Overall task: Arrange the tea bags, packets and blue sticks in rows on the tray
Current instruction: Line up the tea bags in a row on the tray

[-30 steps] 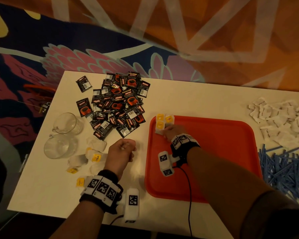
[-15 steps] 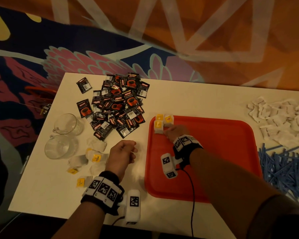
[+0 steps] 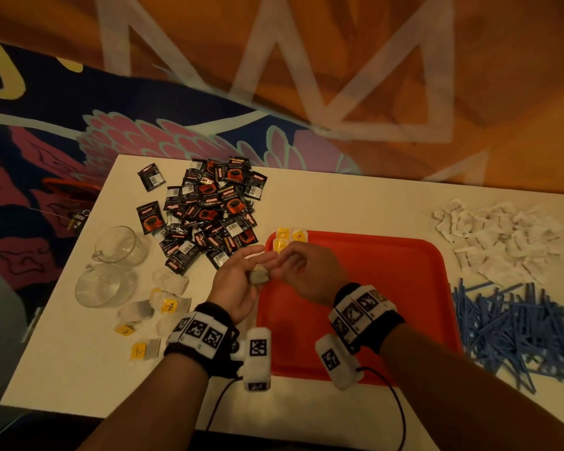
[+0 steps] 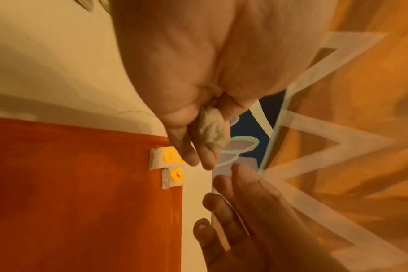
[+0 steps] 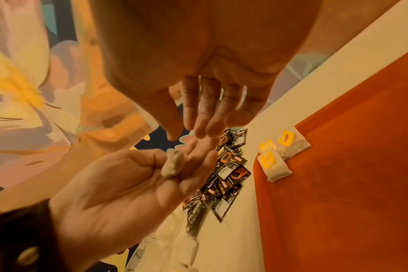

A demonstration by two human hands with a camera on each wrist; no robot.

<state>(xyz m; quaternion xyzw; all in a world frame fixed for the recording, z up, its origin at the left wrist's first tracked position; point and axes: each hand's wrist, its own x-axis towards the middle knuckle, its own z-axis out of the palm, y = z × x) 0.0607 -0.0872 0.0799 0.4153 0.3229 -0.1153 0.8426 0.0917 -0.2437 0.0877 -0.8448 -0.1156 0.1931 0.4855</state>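
Note:
My left hand [image 3: 251, 271] is turned palm up over the left rim of the red tray [image 3: 371, 288]. Its thumb pinches a crumpled tea bag [image 3: 258, 275] against the fingers; the left wrist view shows the same tea bag [image 4: 213, 136]. My right hand [image 3: 283, 262] hovers just right of it, fingers extended toward the bag and holding nothing, as the right wrist view of the right hand [image 5: 189, 132] confirms. Three yellow-tagged tea bags [image 3: 285, 237] lie in the tray's far left corner. Black packets [image 3: 209, 209] are heaped on the table to the left, and blue sticks [image 3: 518, 330] to the right.
Two glass cups [image 3: 118, 245] stand near the table's left edge. Several loose tea bags [image 3: 168, 299] lie just in front of them. A heap of white packets [image 3: 495, 236] lies at the far right, above the sticks. The white table [image 3: 339, 196] ends close behind the piles.
My left hand has lifted from the table, turned palm up and moved right to the tray rim with a tea bag. My right hand has drawn back from the tray's corner to meet it.

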